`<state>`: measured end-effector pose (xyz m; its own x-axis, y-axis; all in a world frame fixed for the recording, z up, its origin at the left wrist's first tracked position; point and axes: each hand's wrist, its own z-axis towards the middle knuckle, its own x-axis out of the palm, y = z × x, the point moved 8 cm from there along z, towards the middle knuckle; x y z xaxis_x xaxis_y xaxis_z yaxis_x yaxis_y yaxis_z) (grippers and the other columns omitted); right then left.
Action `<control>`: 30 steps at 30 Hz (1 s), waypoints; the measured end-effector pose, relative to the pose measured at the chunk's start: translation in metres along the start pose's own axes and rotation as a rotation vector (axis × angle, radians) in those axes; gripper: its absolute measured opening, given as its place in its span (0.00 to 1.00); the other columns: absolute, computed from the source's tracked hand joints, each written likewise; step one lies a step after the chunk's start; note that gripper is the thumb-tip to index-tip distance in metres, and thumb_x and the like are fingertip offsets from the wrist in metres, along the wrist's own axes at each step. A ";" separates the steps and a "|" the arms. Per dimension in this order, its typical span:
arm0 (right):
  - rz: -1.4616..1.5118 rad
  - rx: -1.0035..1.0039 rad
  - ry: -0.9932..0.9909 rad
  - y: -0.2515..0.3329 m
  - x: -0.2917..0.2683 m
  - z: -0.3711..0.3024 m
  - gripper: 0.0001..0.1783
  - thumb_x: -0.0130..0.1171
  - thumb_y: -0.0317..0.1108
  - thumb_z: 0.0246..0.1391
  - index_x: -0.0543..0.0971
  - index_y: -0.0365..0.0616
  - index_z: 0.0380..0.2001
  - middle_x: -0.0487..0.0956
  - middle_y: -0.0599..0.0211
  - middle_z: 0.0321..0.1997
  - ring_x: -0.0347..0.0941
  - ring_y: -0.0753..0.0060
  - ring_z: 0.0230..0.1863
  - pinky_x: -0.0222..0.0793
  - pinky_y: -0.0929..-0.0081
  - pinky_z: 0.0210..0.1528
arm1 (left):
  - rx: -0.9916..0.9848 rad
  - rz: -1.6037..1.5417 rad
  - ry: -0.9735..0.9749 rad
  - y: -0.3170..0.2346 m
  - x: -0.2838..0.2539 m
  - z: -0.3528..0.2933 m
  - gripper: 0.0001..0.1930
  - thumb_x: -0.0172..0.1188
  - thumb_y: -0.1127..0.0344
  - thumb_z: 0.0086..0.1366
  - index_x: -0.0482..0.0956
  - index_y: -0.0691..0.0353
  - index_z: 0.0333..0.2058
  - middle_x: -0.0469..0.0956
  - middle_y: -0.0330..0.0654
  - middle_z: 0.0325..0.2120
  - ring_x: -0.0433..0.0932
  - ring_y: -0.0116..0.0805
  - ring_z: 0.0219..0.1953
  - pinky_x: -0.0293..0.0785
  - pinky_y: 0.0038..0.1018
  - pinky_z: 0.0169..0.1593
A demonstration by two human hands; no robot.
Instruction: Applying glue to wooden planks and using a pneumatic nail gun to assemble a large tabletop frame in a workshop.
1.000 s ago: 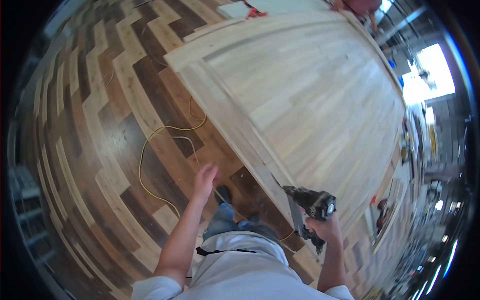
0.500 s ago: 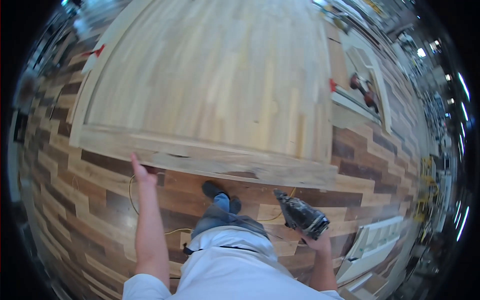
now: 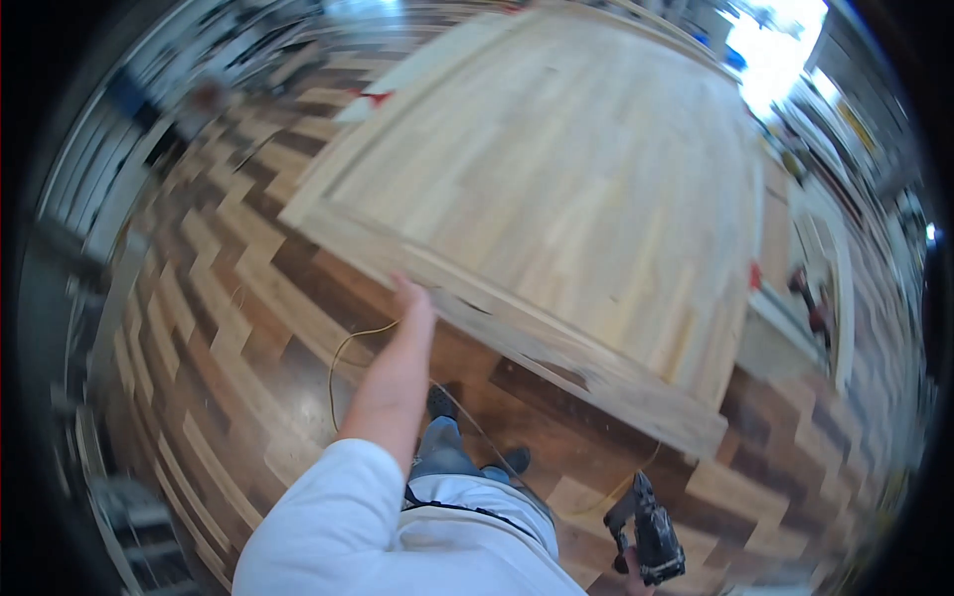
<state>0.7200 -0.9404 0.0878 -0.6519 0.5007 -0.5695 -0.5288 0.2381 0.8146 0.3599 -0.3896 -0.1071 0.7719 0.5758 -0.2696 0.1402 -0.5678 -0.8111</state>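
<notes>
A large pale wooden panel (image 3: 556, 189) with a raised frame around its edges lies in front of me, above floor height. My left hand (image 3: 417, 301) is at the near frame edge, left of its middle, with the thumb side up and the other fingers hidden below the edge. Low on the right, my right hand (image 3: 636, 583) holds a black nail gun (image 3: 656, 544), its narrow nose pointing away from me. The nail gun hangs clear of the panel's near right corner. Most of the right hand is hidden behind the tool.
A yellow hose (image 3: 333, 382) loops over the patchwork plank floor (image 3: 238, 338) near my feet. Red clamps (image 3: 376, 97) grip at the panel's sides. A red and black cordless tool (image 3: 810, 303) lies to the right beside white boards. Shelving (image 3: 84, 214) stands far left.
My view has turned left, so the panel now sits further right and slanted. The nail gun has dropped lower, toward the picture's bottom edge. My left hand remains at the panel's edge.
</notes>
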 end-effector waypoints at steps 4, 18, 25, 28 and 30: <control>0.149 -0.086 0.173 0.021 0.055 0.070 0.16 0.62 0.29 0.52 0.78 0.39 0.45 0.80 0.61 0.43 0.75 0.64 0.45 0.67 0.65 0.52 | -0.040 -0.053 0.083 -0.007 -0.039 0.022 0.50 0.36 0.25 0.63 0.62 0.72 0.62 0.68 0.56 0.59 0.66 0.50 0.62 0.62 0.39 0.63; 0.946 0.182 0.695 0.283 0.489 0.240 0.20 0.62 0.37 0.56 0.74 0.41 0.49 0.79 0.67 0.41 0.75 0.70 0.44 0.69 0.68 0.50 | 1.332 0.407 0.592 -0.203 -0.198 -0.064 0.33 0.68 0.54 0.48 0.71 0.58 0.53 0.67 0.53 0.54 0.66 0.56 0.56 0.58 0.52 0.61; 1.107 0.283 0.755 0.381 0.640 0.239 0.30 0.59 0.43 0.60 0.66 0.44 0.61 0.70 0.68 0.60 0.64 0.72 0.62 0.56 0.66 0.65 | 1.369 0.674 0.533 -0.265 -0.207 0.041 0.22 0.69 0.61 0.42 0.73 0.61 0.37 0.79 0.45 0.31 0.79 0.44 0.38 0.63 0.46 0.59; 0.980 0.174 0.784 0.388 0.665 0.239 0.29 0.57 0.44 0.62 0.65 0.43 0.61 0.73 0.68 0.58 0.70 0.71 0.57 0.64 0.66 0.61 | 1.325 0.723 0.557 -0.271 -0.210 0.064 0.23 0.69 0.62 0.42 0.74 0.62 0.38 0.78 0.45 0.25 0.78 0.47 0.30 0.72 0.41 0.45; 1.091 0.214 0.792 0.405 0.665 0.245 0.30 0.57 0.45 0.61 0.65 0.43 0.62 0.73 0.67 0.57 0.71 0.71 0.57 0.64 0.65 0.61 | 1.293 0.755 0.568 -0.277 -0.210 0.072 0.25 0.70 0.61 0.42 0.74 0.63 0.40 0.78 0.47 0.25 0.78 0.49 0.27 0.71 0.42 0.35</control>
<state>0.2056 -0.3068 0.0656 -0.8526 -0.0743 0.5173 0.4969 0.1915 0.8464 0.1147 -0.3107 0.1370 0.5792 -0.0439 -0.8140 -0.7291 0.4187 -0.5414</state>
